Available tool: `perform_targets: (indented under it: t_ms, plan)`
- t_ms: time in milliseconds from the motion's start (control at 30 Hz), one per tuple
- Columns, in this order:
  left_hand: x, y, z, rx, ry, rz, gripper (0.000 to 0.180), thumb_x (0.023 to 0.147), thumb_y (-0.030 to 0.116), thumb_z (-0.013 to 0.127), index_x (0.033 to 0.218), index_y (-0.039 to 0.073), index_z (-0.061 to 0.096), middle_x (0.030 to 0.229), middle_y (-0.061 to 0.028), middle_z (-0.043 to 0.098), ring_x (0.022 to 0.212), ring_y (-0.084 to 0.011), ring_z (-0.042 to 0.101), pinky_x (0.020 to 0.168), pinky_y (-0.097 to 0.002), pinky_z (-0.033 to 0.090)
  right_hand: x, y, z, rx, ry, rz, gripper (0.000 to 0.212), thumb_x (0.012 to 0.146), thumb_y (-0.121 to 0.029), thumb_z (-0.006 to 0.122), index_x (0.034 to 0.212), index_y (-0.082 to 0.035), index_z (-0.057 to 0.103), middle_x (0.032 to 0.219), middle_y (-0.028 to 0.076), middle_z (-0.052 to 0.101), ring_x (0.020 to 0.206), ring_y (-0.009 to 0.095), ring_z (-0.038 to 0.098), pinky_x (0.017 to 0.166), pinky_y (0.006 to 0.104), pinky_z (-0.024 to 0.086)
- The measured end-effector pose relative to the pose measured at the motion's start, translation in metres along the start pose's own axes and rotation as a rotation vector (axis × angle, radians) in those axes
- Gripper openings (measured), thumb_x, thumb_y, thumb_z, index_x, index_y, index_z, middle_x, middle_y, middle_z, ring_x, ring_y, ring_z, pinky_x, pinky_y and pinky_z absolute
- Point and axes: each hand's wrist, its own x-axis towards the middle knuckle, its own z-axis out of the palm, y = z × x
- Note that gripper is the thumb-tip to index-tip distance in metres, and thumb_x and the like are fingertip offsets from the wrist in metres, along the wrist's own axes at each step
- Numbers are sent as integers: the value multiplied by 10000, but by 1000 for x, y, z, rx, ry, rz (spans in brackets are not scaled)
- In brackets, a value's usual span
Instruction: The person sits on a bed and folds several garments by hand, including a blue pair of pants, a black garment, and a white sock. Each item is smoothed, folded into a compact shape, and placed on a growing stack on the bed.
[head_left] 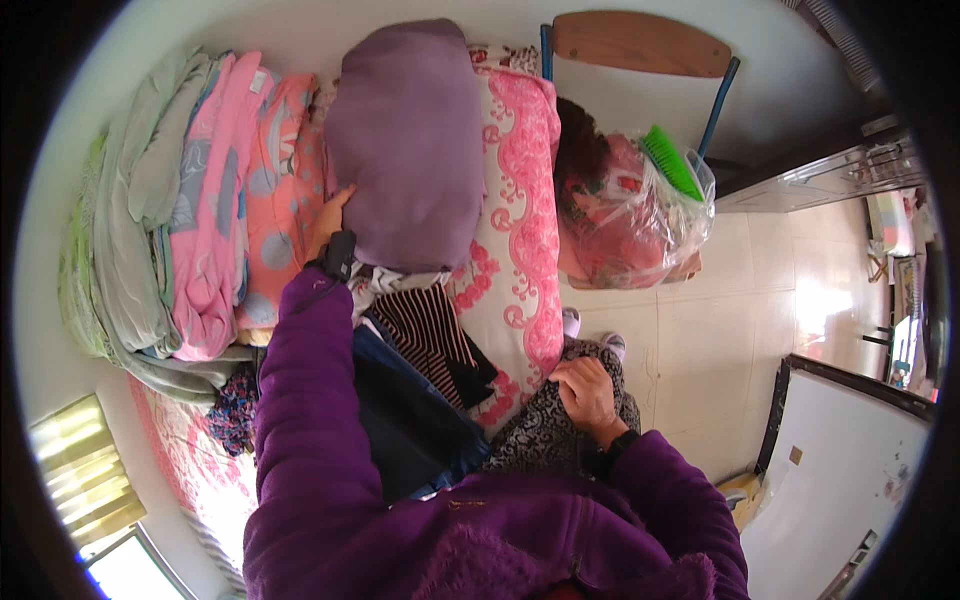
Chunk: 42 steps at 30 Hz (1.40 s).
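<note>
My left hand point(331, 215) reaches forward to the left side of a plump, smooth purple pillow point(405, 150). One finger lies stretched against the pillow, and the other fingers are partly hidden beside it. My right hand point(587, 393) rests on my knee over black-and-grey patterned trousers point(535, 430), its fingers loosely bent with nothing in them. Between my arms lie a black-and-tan striped garment point(425, 330) and dark blue folded cloth point(405, 410). White cloth point(385, 283) shows under the near end of the pillow.
Folded blankets, among them a pink one point(220, 210), stand stacked at the left. A pink-and-white floral sheet point(517, 220) covers the bed. Right of it, a chair with a wooden backrest point(640, 43) holds a clear plastic bag point(640, 220) and green brush point(670, 163).
</note>
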Motion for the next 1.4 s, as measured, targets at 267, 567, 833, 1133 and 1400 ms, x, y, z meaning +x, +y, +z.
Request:
perform_targets:
  t_ms: [267, 567, 833, 1133, 1400]
  plan:
    - [13, -24, 8, -367, -208, 132, 716, 825, 349, 764, 1345, -69, 506, 1280, -119, 612, 1106, -240, 603, 986, -325, 456, 0, -2, 3, -19, 21, -28, 132, 766, -16, 624, 867, -91, 662, 877, 59, 671, 813, 275, 615, 719, 394, 465]
    - [14, -9, -25, 304, -43, 930, 570, 763, 250, 800, 1234, -15, 620, 1215, -129, 651, 1106, -231, 608, 993, -334, 448, -1, -4, 5, -12, 32, -26, 124, 762, 1, 598, 845, -66, 661, 889, 84, 684, 839, 299, 628, 756, 412, 475]
    - [-25, -45, -35, -205, 52, 219, 734, 786, 405, 774, 1313, -57, 557, 1261, -133, 620, 1148, -262, 572, 1008, -334, 429, -5, -2, 6, -38, 38, -45, 126, 771, -9, 612, 868, -81, 651, 883, 63, 664, 844, 285, 609, 755, 405, 465]
    - [-13, -59, -23, -163, 494, 536, 582, 961, 370, 601, 1377, -24, 502, 1313, -117, 595, 1194, -270, 542, 1068, -357, 383, -9, -6, 1, -22, 59, -24, 113, 782, -8, 605, 860, -71, 656, 893, 70, 679, 847, 295, 624, 766, 407, 480]
    - [32, -85, -14, -112, 622, 487, 510, 966, 348, 579, 1327, -8, 529, 1260, -109, 606, 1146, -271, 560, 1017, -366, 404, -7, -3, 1, -26, 59, -26, 128, 780, -12, 629, 874, -96, 656, 872, 57, 664, 813, 272, 618, 738, 395, 482]
